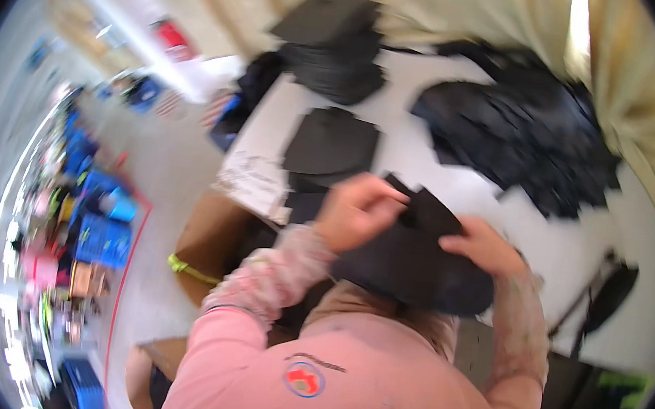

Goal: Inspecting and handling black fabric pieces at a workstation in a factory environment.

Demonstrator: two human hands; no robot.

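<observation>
A black cut panel (pixel 418 258), with a notch in its top edge, is in front of me at the near edge of the white table (pixel 413 78). My left hand (pixel 359 212) is closed, thumb and fingers pinching the panel's upper left corner. On the opposite side, my right hand (pixel 487 247) grips the right edge with the thumb over the top face; its other fingers are partly hidden. Just beyond my left hand lies a low stack of similar black panels (pixel 332 145). Blur hides whether the panel in my hands is one layer or more.
A taller stack of black panels (pixel 326 25) stands at the back. A loose heap of black pieces (pixel 522 133) covers the far right. A dark elongated object (pixel 611 298) lies near the right edge. An open cardboard box (pixel 207 244) is at my left, and curtains (pixel 636 77) hang behind.
</observation>
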